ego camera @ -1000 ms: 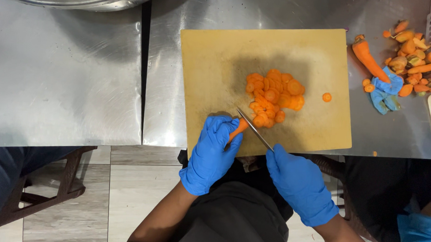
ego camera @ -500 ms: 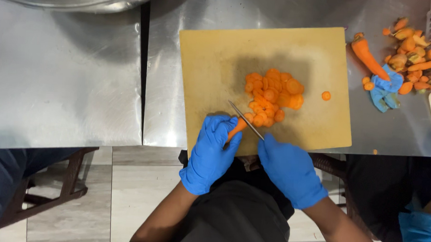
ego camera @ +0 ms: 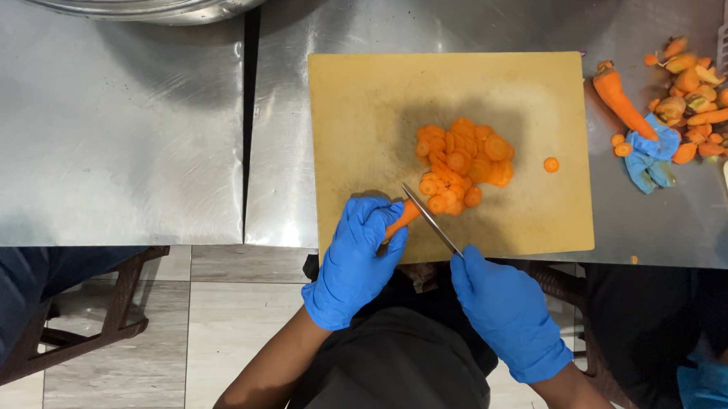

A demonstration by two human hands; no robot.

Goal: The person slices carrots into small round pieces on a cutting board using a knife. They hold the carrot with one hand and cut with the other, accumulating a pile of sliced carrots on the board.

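One yellow-tan rectangular cutting board (ego camera: 516, 97) on the steel desk (ego camera: 105, 136), carrying one heap of orange carrot rounds (ego camera: 462, 165) plus one stray carrot round (ego camera: 551, 164); one whole orange carrot (ego camera: 624, 101), one crumpled blue glove (ego camera: 651, 153) and a scrap pile of carrot ends (ego camera: 700, 88) lie right of the board. Two blue-gloved hands: left hand (ego camera: 355, 257) fingers (ego camera: 376, 216) clenched on one short orange carrot stub (ego camera: 403, 218) at the board's near edge. Right hand (ego camera: 503, 305) closed around the handle of one thin steel knife (ego camera: 430, 219), blade tip just beside the stub
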